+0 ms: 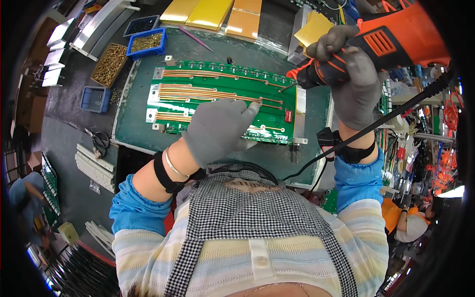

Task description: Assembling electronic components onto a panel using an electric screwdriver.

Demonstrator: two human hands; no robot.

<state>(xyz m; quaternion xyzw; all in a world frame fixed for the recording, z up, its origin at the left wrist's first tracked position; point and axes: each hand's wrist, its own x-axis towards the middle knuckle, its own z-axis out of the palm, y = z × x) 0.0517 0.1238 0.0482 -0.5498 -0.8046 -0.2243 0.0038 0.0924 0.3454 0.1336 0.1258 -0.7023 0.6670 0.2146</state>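
Observation:
A long green circuit board (232,85) with copper bars along it lies in front of me. My left hand (220,129), in a grey glove, rests on the board's near middle. Its fingers are bent together with the tips at a copper bar; whatever they pinch is too small to make out. My right hand (352,74), gloved too, is wrapped round the front of an orange and black power drill (388,43). The drill is held sideways above the board's right end. Its thin bit points left and down, with the tip over the board near a copper bar's end.
Blue bins (147,44) of small screws and a brown tray (110,65) of brass parts stand at the left. Scissors (100,142) lie nearer. Yellow sheets (208,12) are at the back. The drill's black cord (376,129) crosses beside my right forearm. Other people work at both sides.

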